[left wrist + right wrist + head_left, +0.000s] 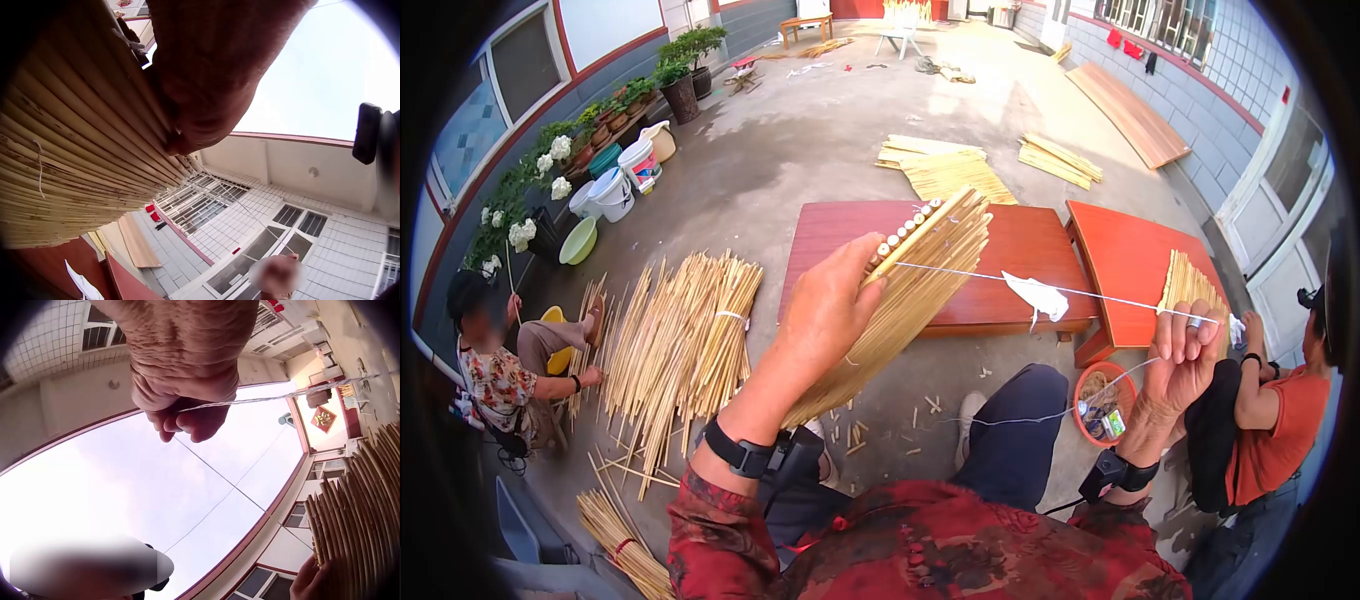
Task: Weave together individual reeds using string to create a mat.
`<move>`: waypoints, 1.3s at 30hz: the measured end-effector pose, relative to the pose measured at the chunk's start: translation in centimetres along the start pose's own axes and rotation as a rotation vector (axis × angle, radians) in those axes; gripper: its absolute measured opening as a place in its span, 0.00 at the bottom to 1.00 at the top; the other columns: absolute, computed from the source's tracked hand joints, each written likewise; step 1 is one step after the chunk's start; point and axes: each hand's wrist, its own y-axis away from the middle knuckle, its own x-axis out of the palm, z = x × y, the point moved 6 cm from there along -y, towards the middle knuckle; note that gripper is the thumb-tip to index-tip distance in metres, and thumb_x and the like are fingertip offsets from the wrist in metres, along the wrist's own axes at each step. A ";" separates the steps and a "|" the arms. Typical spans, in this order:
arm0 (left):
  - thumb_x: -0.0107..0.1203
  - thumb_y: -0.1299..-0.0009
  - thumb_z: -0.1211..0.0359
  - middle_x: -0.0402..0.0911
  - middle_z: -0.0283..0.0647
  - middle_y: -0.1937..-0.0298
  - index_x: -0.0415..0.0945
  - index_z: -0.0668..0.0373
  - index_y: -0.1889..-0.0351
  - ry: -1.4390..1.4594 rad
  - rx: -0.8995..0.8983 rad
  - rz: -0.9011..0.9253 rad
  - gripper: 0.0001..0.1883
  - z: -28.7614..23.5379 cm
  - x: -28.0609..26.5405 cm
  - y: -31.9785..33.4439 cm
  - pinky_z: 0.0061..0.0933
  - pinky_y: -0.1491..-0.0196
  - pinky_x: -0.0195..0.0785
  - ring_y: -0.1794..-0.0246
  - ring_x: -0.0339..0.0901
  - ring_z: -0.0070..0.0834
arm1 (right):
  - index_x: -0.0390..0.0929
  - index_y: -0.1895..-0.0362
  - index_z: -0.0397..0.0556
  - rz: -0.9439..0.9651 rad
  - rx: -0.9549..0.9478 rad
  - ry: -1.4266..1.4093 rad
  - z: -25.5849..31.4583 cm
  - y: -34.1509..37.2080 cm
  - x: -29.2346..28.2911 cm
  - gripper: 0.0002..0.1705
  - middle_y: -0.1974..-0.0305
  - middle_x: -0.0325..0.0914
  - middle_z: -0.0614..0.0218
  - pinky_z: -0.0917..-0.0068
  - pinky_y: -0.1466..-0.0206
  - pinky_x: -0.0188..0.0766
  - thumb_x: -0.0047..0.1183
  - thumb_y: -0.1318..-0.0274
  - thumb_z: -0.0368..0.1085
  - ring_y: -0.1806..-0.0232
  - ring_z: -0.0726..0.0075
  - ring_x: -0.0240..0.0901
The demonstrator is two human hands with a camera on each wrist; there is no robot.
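Observation:
A bundled mat of straight reed sticks (915, 285) slants up in front of me, its cut stick ends showing along the top edge. My left hand (825, 305) grips it by that edge, thumb laid over the sticks. From the mat a white string (1090, 293) runs tight to my right hand (1183, 355), which pinches it with curled fingers; a loose tail hangs below toward my lap. In the right wrist view the string (275, 397) passes under the fingers. The left wrist view shows the mat (75, 144) close up, with a short thread end on it.
Two red tables (825, 245) stand ahead, a white cloth (1037, 297) on the nearer one. Loose reeds (680, 340) lie at left beside a seated person (500, 375). An orange basket (1090, 420) sits at right, near another person (1285, 420). More reed mats (955, 172) lie beyond.

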 end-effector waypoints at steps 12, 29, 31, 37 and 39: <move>0.55 0.47 0.77 0.75 0.46 0.67 0.67 0.62 0.55 0.020 0.049 0.017 0.20 -2.5 1.5 3.2 0.34 0.64 0.66 0.67 0.73 0.40 | 0.70 0.57 0.42 0.433 0.225 1.256 -10.4 3.7 6.4 0.17 0.60 0.72 0.55 0.68 0.51 0.64 0.54 0.54 0.29 0.54 0.54 0.69; 0.52 0.42 0.74 0.76 0.51 0.63 0.61 0.58 0.47 0.027 -0.063 0.104 0.23 -0.6 1.2 1.8 0.42 0.64 0.66 0.63 0.73 0.49 | 0.74 0.75 0.47 0.509 -0.046 0.698 -12.6 3.2 11.3 0.04 0.63 0.71 0.63 0.65 0.52 0.62 0.47 0.51 0.31 0.60 0.62 0.67; 0.51 0.42 0.74 0.76 0.51 0.63 0.61 0.58 0.47 0.033 -0.093 0.136 0.23 -0.6 1.1 1.7 0.42 0.64 0.66 0.62 0.73 0.50 | 0.73 0.77 0.46 0.538 -0.016 0.553 -13.3 3.0 12.3 0.05 0.66 0.72 0.64 0.62 0.48 0.60 0.46 0.50 0.30 0.61 0.62 0.67; 0.51 0.41 0.75 0.75 0.53 0.63 0.61 0.61 0.48 -0.011 -0.094 0.091 0.21 0.1 0.9 1.6 0.42 0.63 0.66 0.61 0.72 0.51 | 0.70 0.80 0.45 0.583 0.209 0.403 -15.8 4.8 14.3 0.09 0.77 0.68 0.66 0.70 0.64 0.62 0.45 0.47 0.32 0.75 0.65 0.61; 0.51 0.41 0.75 0.75 0.54 0.63 0.62 0.61 0.49 0.029 -0.109 0.116 0.20 0.2 1.1 1.8 0.42 0.63 0.66 0.62 0.72 0.51 | 0.69 0.79 0.46 0.571 0.129 0.459 -15.3 5.0 15.4 0.08 0.79 0.64 0.65 0.69 0.67 0.59 0.47 0.49 0.31 0.75 0.62 0.60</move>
